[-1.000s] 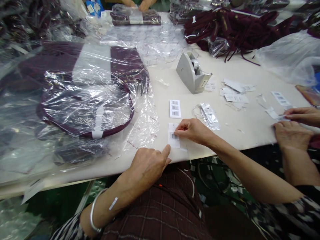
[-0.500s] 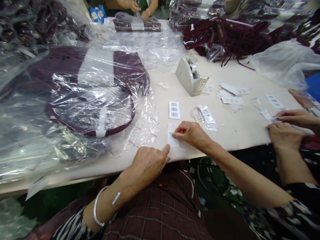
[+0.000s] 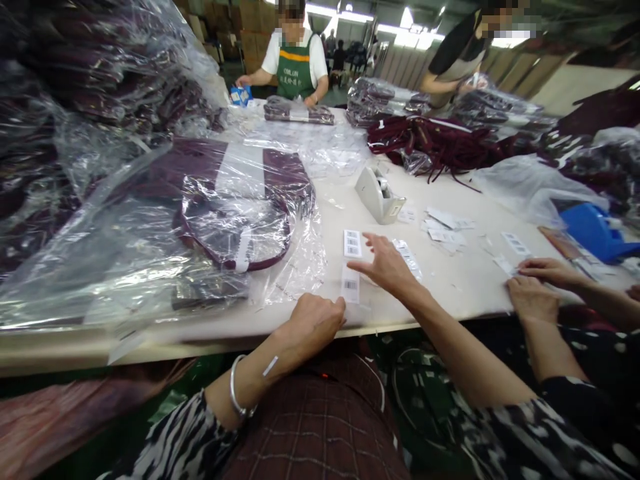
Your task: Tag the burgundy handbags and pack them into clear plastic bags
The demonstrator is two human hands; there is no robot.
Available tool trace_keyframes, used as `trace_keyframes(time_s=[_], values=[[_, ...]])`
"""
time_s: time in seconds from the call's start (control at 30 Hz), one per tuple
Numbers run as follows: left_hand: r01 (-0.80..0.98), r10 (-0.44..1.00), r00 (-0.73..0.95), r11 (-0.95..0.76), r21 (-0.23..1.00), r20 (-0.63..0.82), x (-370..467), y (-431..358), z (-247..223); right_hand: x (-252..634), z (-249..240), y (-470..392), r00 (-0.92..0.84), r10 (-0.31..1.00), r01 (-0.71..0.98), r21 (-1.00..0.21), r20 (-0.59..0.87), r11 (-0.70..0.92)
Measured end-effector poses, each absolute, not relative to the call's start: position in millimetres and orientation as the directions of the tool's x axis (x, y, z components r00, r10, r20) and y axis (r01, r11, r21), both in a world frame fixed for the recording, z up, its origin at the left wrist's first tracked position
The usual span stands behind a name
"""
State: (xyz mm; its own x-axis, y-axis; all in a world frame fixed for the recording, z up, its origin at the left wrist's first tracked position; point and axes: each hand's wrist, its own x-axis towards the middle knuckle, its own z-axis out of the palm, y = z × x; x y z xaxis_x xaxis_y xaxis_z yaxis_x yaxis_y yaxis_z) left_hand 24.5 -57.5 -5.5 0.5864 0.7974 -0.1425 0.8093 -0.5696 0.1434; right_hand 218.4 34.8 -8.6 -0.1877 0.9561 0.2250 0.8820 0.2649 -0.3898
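Your right hand (image 3: pixel 386 265) is open, thumb and forefinger spread apart above the smooth, cream-coloured table (image 3: pixel 460 290). Your left hand (image 3: pixel 317 319) is loosely curled near the table's front edge; whether its fingertips pinch anything, you cannot tell. A metal bangle (image 3: pixel 234 387) rings your left wrist.

The flat, rectangular white tag (image 3: pixel 351 293), printed with a barcode, lies just beyond your left fingertips and nearer to you than your right thumb. Past it, the small white label sheet (image 3: pixel 352 244), with its stacked barcodes, sits just left of your right forefinger. Shiny, narrow tags (image 3: pixel 409 257) lie partly hidden behind that hand.

Farther out stands a hard, grey, wedge-shaped tape dispenser (image 3: pixel 373 195). To your left, a maroon bag (image 3: pixel 287 170) with a rounded handle shows through clear, crinkled plastic (image 3: pixel 125 247); to your right, a co-worker's hands (image 3: pixel 534 299) rest at the table.
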Motion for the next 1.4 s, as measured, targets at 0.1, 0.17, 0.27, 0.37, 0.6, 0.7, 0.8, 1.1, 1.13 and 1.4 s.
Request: trace_keyframes(time_s=[0.1,0.17,0.27,0.37,0.6,0.7,0.8,1.1,1.13,1.4], values=[[0.806,0.796,0.59,-0.569,0.163,-0.137,26.3,-57.7,-7.5,189.1,-18.9,37.2,-0.207,0.885,0.867,-0.341,0.418,0.364],[0.81,0.801,0.584,-0.563,0.167,-0.131,27.7,-57.2,-8.8,168.6,-38.2,37.7,-0.301,0.874,0.861,-0.285,0.38,0.421],[0.814,0.807,0.576,-0.555,0.17,-0.128,28.9,-56.2,-8.4,153.0,-60.5,41.7,-0.399,0.89,0.848,-0.281,0.22,0.449],[0.816,0.807,0.574,-0.548,0.185,-0.138,27.1,-55.9,-4.3,165.8,-50.5,46.4,-0.282,0.931,0.792,-0.493,0.231,0.361],[0.814,0.815,0.57,-0.543,0.205,-0.106,13.9,-58.9,7.3,230.6,-1.1,10.8,-0.062,0.982,0.774,-0.612,0.179,0.161],[0.84,0.838,0.535,-0.512,0.18,-0.111,8.1,-58.8,10.7,232.3,-10.6,-14.2,-0.106,0.994,0.863,-0.494,0.033,0.108],[0.879,0.871,0.473,-0.455,0.144,-0.132,5.6,-52.7,11.7,221.6,-20.4,-31.2,-0.095,0.995,0.92,-0.381,0.028,0.098],[0.839,0.807,0.544,-0.533,0.11,-0.23,28.1,-41.4,8.2,189.5,-26.1,-41.4,-0.02,0.998,0.969,-0.246,0.059,0.034],[0.84,0.809,0.541,-0.53,0.112,-0.23,28.4,-42.3,7.9,190.2,-27.1,-40.7,-0.013,0.998,0.963,-0.269,0.068,0.031],[0.812,0.83,0.536,-0.456,0.364,-0.156,-7.1,-41.2,25.0,218.8,-13.8,-10.7,-0.002,1.0,0.87,-0.492,0.026,0.014]])
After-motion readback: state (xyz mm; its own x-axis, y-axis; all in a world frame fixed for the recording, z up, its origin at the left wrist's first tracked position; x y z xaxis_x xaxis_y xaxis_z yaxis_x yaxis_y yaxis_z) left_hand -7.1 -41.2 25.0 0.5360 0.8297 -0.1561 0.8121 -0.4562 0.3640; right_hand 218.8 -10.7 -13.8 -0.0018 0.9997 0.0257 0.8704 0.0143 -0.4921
